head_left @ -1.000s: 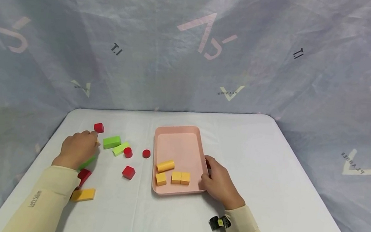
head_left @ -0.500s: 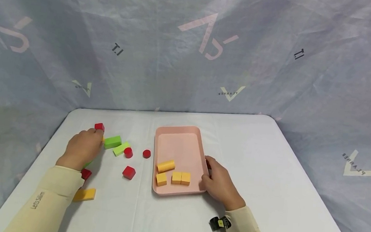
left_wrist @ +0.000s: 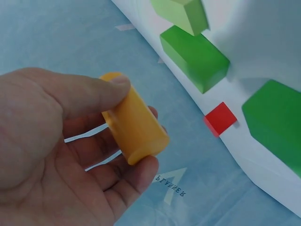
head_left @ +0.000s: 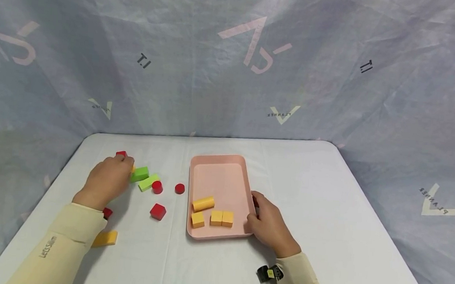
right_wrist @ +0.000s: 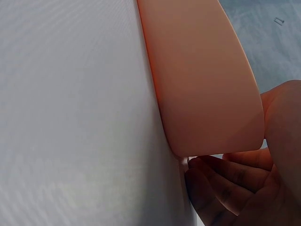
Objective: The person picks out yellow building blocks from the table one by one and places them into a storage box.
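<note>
Between the thumb and fingers of my left hand (head_left: 108,179) is a yellow cylinder block (left_wrist: 134,125), seen whole in the left wrist view and mostly covered by the hand in the head view. My right hand (head_left: 271,222) grips the near right side of a pink tray (head_left: 220,175), its thumb over the rim and fingers curled against the outer wall. Inside the tray, toward the near end, lie another yellow cylinder (head_left: 203,203) and several yellow cubes (head_left: 216,218). A green block (head_left: 140,175) lies just right of my left hand, and a red cube (head_left: 121,154) peeks out behind it.
Between left hand and tray lie a light green block (head_left: 148,183), a short red cylinder (head_left: 157,187), a red disc (head_left: 179,189) and a red cube (head_left: 158,211). A flat yellow block (head_left: 105,238) and a red block (head_left: 107,213) are partly hidden by the left sleeve.
My left hand has moved right and slightly away from me with the yellow cylinder, now covering more of the red cube behind it. My right hand and the tray stay put.
</note>
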Tool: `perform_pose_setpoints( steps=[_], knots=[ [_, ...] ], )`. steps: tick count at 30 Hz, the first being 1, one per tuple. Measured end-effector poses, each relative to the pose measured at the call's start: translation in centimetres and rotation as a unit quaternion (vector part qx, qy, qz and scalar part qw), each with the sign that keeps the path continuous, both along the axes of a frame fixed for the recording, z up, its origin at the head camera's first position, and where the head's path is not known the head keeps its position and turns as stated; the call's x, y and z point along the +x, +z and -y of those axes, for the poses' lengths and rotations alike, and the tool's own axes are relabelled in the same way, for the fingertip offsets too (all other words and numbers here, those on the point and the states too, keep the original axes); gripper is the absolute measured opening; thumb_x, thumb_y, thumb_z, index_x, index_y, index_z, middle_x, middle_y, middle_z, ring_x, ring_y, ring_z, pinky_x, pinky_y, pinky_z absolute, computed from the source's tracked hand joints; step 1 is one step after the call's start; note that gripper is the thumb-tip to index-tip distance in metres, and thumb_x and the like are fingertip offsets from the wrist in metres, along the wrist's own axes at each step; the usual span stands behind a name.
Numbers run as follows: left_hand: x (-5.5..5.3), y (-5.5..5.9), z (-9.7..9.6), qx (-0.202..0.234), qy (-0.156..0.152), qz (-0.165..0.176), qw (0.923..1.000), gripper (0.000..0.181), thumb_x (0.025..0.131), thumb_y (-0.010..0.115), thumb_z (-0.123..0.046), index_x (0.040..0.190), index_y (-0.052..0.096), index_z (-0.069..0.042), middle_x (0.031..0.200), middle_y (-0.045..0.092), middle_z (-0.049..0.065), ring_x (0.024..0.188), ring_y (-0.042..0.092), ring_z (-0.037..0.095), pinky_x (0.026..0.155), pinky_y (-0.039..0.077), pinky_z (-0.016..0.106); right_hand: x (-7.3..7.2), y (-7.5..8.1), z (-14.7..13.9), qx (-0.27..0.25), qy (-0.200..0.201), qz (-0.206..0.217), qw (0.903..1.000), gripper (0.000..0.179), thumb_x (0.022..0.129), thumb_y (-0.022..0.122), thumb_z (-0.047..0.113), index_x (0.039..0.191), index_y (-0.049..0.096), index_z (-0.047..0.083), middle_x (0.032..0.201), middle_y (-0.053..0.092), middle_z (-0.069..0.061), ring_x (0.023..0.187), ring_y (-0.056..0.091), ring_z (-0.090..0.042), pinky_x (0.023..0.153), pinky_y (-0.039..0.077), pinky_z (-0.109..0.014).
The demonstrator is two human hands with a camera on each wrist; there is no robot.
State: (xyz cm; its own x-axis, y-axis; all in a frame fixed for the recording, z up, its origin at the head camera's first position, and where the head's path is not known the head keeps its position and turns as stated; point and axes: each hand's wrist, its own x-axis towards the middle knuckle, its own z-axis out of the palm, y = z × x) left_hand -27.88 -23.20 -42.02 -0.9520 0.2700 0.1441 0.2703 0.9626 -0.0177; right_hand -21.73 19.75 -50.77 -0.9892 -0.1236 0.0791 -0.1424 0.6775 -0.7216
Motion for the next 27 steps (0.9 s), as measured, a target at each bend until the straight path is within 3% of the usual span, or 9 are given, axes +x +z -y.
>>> perform_pose_setpoints(
  steps=[7, 15, 27],
  knots=[
    [0.0, 0.1, -0.6, 0.005, -0.019, -0.008, 0.9998, 0.028, 0.086, 0.072, 0.003, 0.112, 0.066, 0.008, 0.094, 0.065, 0.023, 0.075, 0.061, 0.036, 0.070, 0.056, 0.053, 0.0, 0.0, 0.0, -0.004, -0.002, 0.004, 1.0000, 0.064, 0.090, 0.056, 0.007, 0.152, 0.046, 0.009, 0.141, 0.063, -0.008, 0.128, 0.062, -0.020, 0.104, 0.051, -0.045],
    [0.1, 0.4, -1.5, 0.007, -0.029, 0.002, 0.9995, 0.033, 0.086, 0.074, 0.003, 0.117, 0.066, 0.009, 0.097, 0.066, 0.022, 0.083, 0.064, 0.034, 0.078, 0.059, 0.053, 0.0, 0.1, 0.0, -0.004, -0.003, 0.006, 1.0000, 0.064, 0.089, 0.056, 0.007, 0.152, 0.046, 0.009, 0.141, 0.063, -0.008, 0.127, 0.062, -0.021, 0.104, 0.052, -0.045],
    [0.2, 1.0, -3.0, 0.017, -0.065, -0.030, 0.9973, 0.024, 0.083, 0.073, 0.010, 0.107, 0.070, 0.008, 0.086, 0.066, 0.017, 0.072, 0.062, 0.029, 0.070, 0.059, 0.046, -0.1, -0.3, 0.0, -0.004, -0.004, 0.002, 1.0000, 0.065, 0.087, 0.056, 0.007, 0.152, 0.048, 0.011, 0.139, 0.064, -0.007, 0.126, 0.062, -0.019, 0.104, 0.051, -0.045]
  ],
)
